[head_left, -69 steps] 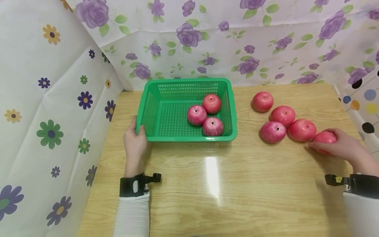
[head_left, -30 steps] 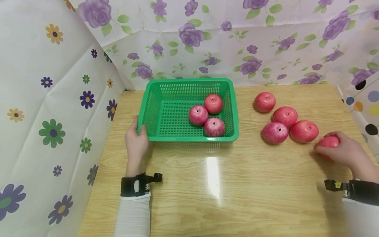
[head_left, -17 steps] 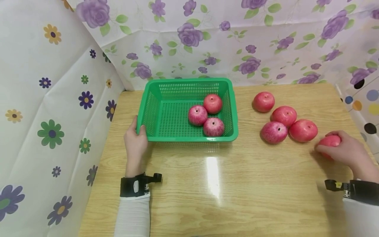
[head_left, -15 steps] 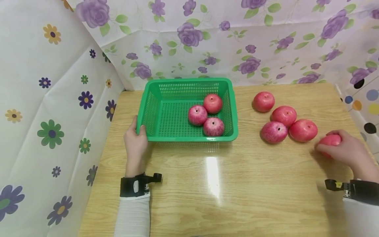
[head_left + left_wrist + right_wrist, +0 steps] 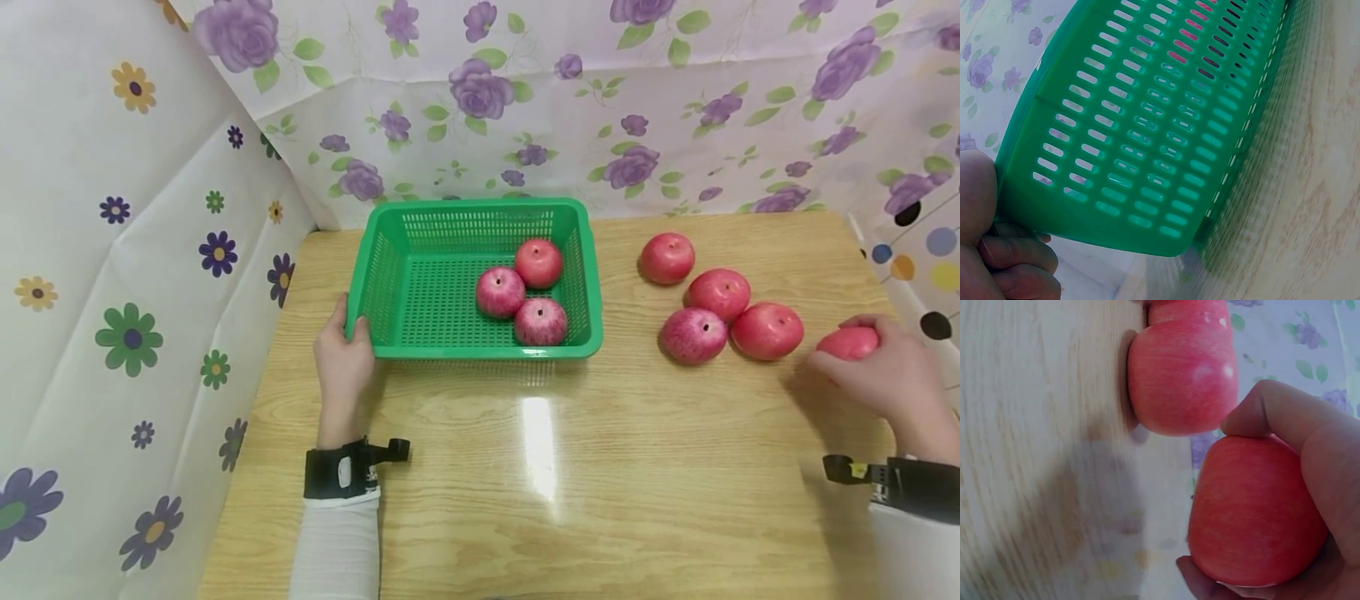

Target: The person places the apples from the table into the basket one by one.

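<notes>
A green perforated plastic basket (image 5: 480,352) stands on the wooden table, with three red apples (image 5: 501,292) grouped in its right half. My left hand (image 5: 343,354) grips the basket's front left corner; in the left wrist view the thumb and curled fingers (image 5: 1019,269) pinch its rim. At the right, my right hand (image 5: 892,371) holds a red apple (image 5: 1254,512) between thumb and fingers, just over the table. Left of that hand, several more apples (image 5: 767,331) lie on the wood, one of them a darker, streaked apple (image 5: 693,336).
The wooden table (image 5: 600,500) runs up to a wall sheet with purple flowers (image 5: 480,87) behind the basket. Another flowered sheet (image 5: 127,333) borders the left side, and a dotted sheet (image 5: 941,258) the right. A lone apple (image 5: 667,257) lies farther back.
My right hand has drawn its apple away from the neighbouring ones, rightward, and lately slightly up off the table. The left hand and the basket have stayed in place.
</notes>
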